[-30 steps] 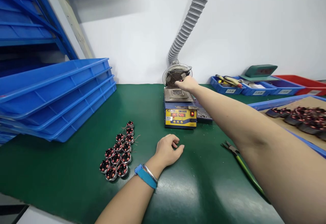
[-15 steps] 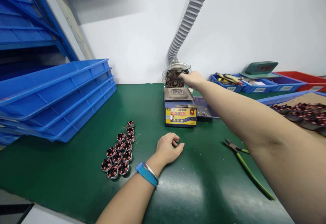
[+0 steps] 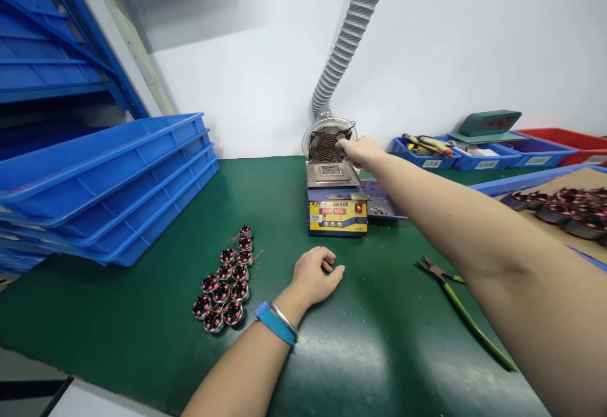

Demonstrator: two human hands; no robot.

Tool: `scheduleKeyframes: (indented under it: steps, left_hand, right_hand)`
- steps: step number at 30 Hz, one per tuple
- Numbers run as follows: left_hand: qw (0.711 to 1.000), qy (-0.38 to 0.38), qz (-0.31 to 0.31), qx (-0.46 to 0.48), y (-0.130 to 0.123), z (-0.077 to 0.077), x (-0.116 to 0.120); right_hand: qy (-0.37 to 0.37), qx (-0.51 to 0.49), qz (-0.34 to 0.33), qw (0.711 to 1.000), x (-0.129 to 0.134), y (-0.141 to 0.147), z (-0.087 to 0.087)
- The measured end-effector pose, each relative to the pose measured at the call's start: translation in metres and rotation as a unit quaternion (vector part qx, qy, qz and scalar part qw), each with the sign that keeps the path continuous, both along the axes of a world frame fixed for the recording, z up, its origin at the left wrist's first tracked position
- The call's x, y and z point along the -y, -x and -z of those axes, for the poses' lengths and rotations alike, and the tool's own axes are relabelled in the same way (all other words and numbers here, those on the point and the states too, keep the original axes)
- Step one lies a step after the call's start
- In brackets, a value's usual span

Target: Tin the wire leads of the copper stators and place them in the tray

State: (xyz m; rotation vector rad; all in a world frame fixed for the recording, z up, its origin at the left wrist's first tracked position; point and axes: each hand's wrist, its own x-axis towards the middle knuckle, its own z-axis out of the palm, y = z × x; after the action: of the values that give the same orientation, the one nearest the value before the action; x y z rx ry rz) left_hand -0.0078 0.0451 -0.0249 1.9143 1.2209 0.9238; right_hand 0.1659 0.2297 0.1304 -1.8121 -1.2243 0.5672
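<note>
My right hand (image 3: pixel 361 152) is stretched out over the right side of a small heating unit, fingers pinched around a small dark piece (image 3: pixel 340 146) too hidden to name. That unit, with a yellow front panel (image 3: pixel 337 217) and red digits, has a metal top plate (image 3: pixel 334 175). Behind the plate stands a round fan grille (image 3: pixel 325 146). My left hand (image 3: pixel 313 278) rests on the green table, fingers loosely curled, thumb apart, nothing in it. Left of it stand several motor stators (image 3: pixel 220 292) with copper windings, in slanting rows.
Green-handled cutters (image 3: pixel 467 319) lie right of centre, under my right forearm. Stacked blue trays (image 3: pixel 156 180) fill the left. At right, a tray (image 3: pixel 521 180) holds more stators (image 3: pixel 576 209). Small blue bins (image 3: pixel 488 159) line the back. A grey hose (image 3: pixel 348 34) rises behind the unit.
My right hand has shifted slightly, still at the fan grille with the dark piece. My left hand stays resting on the table. The view has tilted a little.
</note>
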Motion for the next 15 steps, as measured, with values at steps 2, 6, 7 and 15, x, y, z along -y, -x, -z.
scheduleKeyframes:
  steps: [2,6,7,15]
  left_hand:
    - [1.000,-0.002,0.001,0.001,0.000,0.000,0.000]
    - [1.000,-0.010,0.003,0.002,0.001,0.000,-0.001]
    - [1.000,-0.012,0.003,0.002,0.001,0.000,-0.001]
    - [0.998,-0.049,0.013,-0.028,0.002,-0.002,0.002]
  right_hand:
    - [-0.003,-0.036,0.000,0.999,0.006,-0.002,-0.009]
    - [-0.003,-0.109,-0.023,0.994,0.026,-0.010,-0.024]
    - [-0.001,-0.125,-0.034,0.992,0.033,-0.013,-0.027]
    - [-0.010,-0.186,-0.077,0.979,0.120,-0.070,-0.016]
